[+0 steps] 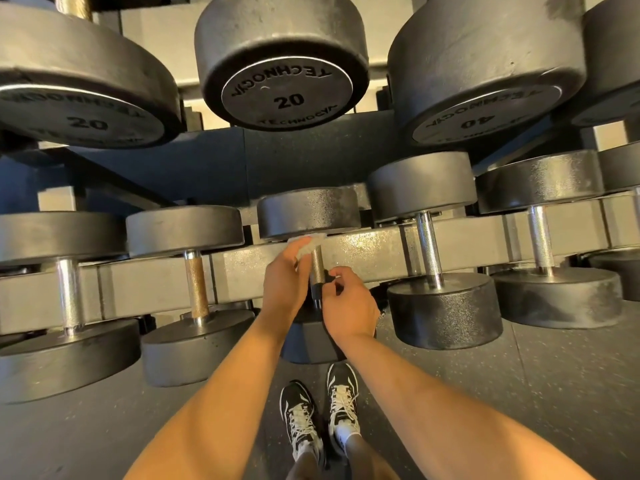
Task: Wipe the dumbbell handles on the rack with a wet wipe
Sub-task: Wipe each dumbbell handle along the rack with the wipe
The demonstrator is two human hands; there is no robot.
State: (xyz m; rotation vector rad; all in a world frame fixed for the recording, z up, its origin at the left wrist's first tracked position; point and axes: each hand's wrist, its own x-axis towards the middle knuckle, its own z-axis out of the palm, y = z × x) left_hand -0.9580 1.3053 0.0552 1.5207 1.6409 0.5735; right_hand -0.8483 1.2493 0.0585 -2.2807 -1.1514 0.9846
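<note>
One left hand [285, 271] holds wet wipe [308, 247] against racked dumbbell handle [318, 268].

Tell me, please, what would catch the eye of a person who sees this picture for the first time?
First, the hands meeting at the middle of the lower rack: the left hand holds a pale wet wipe against a dumbbell handle, and the right hand sits at its lower end. Above, big black dumbbell heads marked 20 fill the top of the view. Black-and-white shoes show at the bottom.
</note>
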